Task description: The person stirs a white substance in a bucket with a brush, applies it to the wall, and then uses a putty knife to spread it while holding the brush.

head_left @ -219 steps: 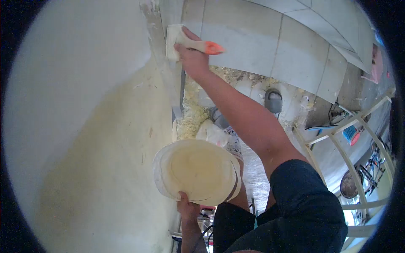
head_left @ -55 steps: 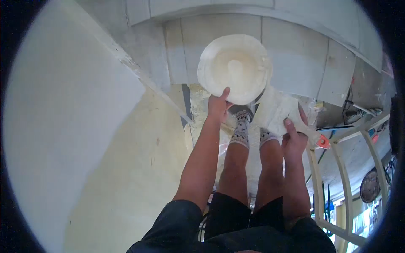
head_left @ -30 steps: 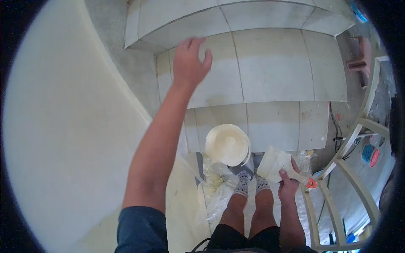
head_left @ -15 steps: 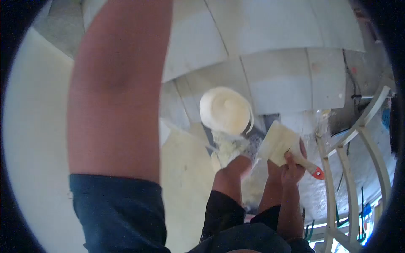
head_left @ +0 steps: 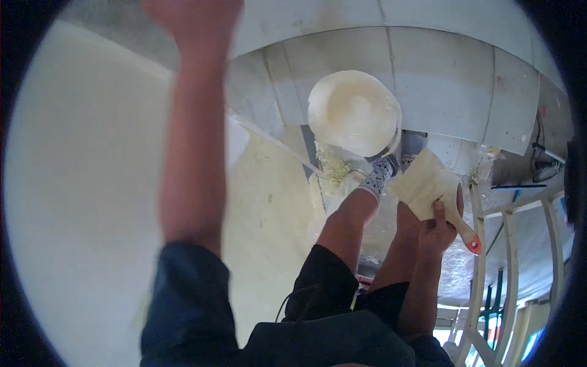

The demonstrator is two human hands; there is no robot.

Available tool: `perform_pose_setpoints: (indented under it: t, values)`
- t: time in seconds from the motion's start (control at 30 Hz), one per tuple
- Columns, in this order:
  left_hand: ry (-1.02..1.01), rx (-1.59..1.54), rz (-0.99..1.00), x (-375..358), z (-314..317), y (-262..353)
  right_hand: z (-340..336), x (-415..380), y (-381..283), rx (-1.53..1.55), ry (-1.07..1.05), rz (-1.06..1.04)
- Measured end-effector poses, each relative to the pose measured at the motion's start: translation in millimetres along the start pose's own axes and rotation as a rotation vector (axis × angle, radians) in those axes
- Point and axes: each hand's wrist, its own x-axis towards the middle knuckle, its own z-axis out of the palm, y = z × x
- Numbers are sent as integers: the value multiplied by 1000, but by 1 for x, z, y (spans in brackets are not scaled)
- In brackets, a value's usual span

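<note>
Railing [head_left: 510, 251] stood lower right, bucket [head_left: 353, 113] upper centre — between right hand [head_left: 437, 233], gripping a scraper [head_left: 424, 185], and left hand [head_left: 197, 13] — hold unclear.

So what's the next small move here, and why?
I'd lower the left hand to steady the bucket. That hand is raised, cut off by the picture's top edge, and no hand touches the bucket. The right hand grips the scraper, so the left is probably the one to use.
</note>
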Motion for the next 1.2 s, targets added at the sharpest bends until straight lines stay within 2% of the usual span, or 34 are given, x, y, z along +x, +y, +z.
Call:
perform_pose_setpoints:
  t: [0.03,0.07,0.1,0.17,0.23,0.27,0.33,0.4,0.43,0.5,0.57,0.63,0.67,0.77,0.9,0.97,1.07,1.2]
  values:
    - [-84,-205,-341,-47,-25,-9,2,-1,2,-13,-12,2]
    - [23,-164,-635,-91,-27,-1,2,0,3,-46,-10,15]
    - [313,-605,-882,-143,-37,-22,3,1,5,-82,-9,25]
    - [599,-733,-1196,-227,-50,-29,26,-4,4,-117,-15,14]
    - [877,-884,-1316,-259,-48,-26,44,-8,9,-150,-20,-6]
    - [895,-899,-1324,-266,-45,-32,49,-7,14,-199,-45,-6]
    - [688,-846,-1299,-272,-41,-36,51,-6,22,-272,-75,-16]
    - [719,-801,-1316,-275,-31,-57,45,-4,29,-427,-217,-11]
    - [661,-785,-1303,-277,-28,-69,49,-7,30,-452,-228,-10]
    - [621,-770,-1291,-273,-27,-89,60,-11,31,-416,-243,5]
    - [464,-957,-1241,-268,-29,-107,66,-13,33,-455,-278,-13]
    - [444,-939,-1203,-261,-20,-121,78,-13,39,-483,-303,-32]
    - [414,-916,-1168,-260,-17,-127,87,-17,44,-401,-307,-4]
    - [374,-898,-1236,-258,-18,-148,87,-19,62,-309,-302,45]
    - [301,-739,-1187,-272,-17,-157,77,-17,85,-380,-363,118]
    - [244,-437,-1026,-278,-17,-152,71,-16,100,-378,-361,133]
    - [219,-365,-995,-278,-23,-143,69,-11,111,-417,-344,148]
    - [227,-399,-1112,-271,-28,-131,65,-9,119,-500,-337,125]
